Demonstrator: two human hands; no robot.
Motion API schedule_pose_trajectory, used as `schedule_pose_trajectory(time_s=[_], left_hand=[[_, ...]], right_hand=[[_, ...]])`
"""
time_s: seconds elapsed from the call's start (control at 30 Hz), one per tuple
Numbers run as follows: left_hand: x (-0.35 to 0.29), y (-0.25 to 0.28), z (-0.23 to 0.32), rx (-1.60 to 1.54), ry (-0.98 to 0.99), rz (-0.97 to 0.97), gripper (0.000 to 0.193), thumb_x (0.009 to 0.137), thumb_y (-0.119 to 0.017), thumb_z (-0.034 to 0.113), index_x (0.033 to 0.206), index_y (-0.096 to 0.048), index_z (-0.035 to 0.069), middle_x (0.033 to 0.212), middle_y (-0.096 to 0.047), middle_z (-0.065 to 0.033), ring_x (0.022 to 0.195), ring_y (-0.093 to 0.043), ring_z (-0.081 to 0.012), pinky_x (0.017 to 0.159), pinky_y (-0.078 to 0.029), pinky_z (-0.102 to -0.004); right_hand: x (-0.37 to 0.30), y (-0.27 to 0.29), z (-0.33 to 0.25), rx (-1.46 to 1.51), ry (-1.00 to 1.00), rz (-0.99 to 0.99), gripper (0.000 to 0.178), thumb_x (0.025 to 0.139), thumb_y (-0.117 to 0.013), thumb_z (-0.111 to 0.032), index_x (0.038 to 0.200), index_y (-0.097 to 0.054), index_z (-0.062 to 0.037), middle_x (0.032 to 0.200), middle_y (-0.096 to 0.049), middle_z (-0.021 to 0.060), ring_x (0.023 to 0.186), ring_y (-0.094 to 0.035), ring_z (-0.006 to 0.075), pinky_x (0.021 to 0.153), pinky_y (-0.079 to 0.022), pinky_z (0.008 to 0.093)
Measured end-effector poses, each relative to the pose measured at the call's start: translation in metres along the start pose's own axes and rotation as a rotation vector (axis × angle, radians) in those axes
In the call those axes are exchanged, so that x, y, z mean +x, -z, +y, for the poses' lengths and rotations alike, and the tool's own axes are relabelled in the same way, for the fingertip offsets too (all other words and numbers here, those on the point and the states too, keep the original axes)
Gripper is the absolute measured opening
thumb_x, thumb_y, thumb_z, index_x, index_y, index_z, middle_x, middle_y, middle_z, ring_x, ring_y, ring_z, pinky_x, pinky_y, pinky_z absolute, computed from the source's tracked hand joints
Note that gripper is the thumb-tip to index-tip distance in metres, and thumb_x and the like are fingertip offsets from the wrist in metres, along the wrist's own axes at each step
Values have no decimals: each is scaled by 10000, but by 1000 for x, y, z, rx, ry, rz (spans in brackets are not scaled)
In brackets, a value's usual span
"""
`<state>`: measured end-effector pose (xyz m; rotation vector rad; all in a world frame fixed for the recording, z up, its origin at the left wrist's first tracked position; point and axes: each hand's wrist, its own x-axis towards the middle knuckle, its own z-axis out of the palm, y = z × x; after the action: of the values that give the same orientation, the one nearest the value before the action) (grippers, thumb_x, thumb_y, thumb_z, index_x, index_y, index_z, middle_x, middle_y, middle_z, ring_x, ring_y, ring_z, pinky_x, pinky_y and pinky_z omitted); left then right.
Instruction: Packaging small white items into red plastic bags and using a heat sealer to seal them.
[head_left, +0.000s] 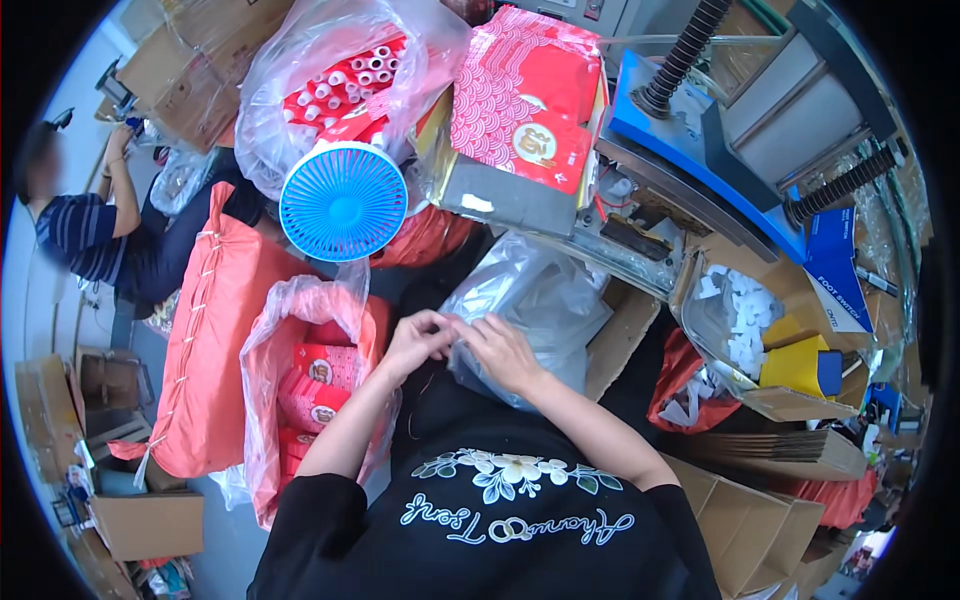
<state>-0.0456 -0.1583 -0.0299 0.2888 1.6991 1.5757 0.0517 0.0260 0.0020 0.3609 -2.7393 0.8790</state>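
Note:
My left hand [417,342] and my right hand [501,352] meet over my lap, fingertips pinched close together. Whatever they pinch is too small to make out. Right beside them a large clear plastic bag [545,300] lies crumpled, and my right hand overlaps its near left part. Left of my left forearm stands an open clear bag [262,375] with red and pink printed packets [318,372] inside. Ahead, a stack of red and pink printed packets [530,110] rests on the workbench [510,196].
A round blue fan [343,200] stands before a clear bag of red rolls with white tube ends [345,85]. At right are a blue press machine [700,150] and a cardboard box with white pieces [750,315]. A tied red sack [215,340] and another person [95,225] are at left.

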Motion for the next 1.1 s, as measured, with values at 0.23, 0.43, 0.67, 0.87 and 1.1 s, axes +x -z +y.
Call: schedule_pose_trajectory(time_s=[0.23, 0.43, 0.67, 0.87, 1.1], left_hand=[[49, -19, -6, -40, 395, -82, 596, 909, -686, 318, 1400, -469, 59, 1319, -576, -75, 1201, -542, -183, 1029, -397, -337], [85, -46, -44, 150, 218, 66, 702, 772, -778, 495, 1250, -612, 9, 1188, -661, -141, 1093, -631, -219, 923, -485, -344], [99, -39, -39, 261, 380, 19, 743, 756, -772, 534, 1242, -622, -8, 1166, -674, -137, 1065, -652, -223, 911, -498, -325], [108, -21, -49, 457, 251, -105, 836, 767, -716, 601, 1332, -547, 9, 1286, -603, -170, 1184, -585, -288, 1014, -439, -364], [93, -83, 29, 1133, -548, 357, 1044, 641, -841, 324, 1475, -284, 33, 1470, -355, -225, 1395, -311, -381, 1104, -306, -507]], right_hand=[[-26, 20, -29, -276, 292, -161, 92, 767, -590, -122, 776, -679, -98, 920, -599, 53, 1046, -546, 226, 863, -449, 361], [-137, 76, -4, -127, 25, -605, 207, 741, -640, -88, 938, -589, -122, 852, -581, 59, 828, -627, 239, 749, -484, 369], [-224, 113, 33, -598, -407, -570, 514, 922, -455, -597, 980, -706, -152, 1078, -619, 103, 1125, -527, 283, 947, -359, 533], [-216, 108, 211, -231, -789, -79, 287, 949, -523, -267, 1060, -688, -60, 988, -686, 149, 985, -627, 302, 934, -431, 485], [-174, 97, 243, -321, -944, 475, 369, 840, -615, -275, 1085, -656, -1, 1051, -672, 223, 984, -610, 435, 928, -462, 468]])
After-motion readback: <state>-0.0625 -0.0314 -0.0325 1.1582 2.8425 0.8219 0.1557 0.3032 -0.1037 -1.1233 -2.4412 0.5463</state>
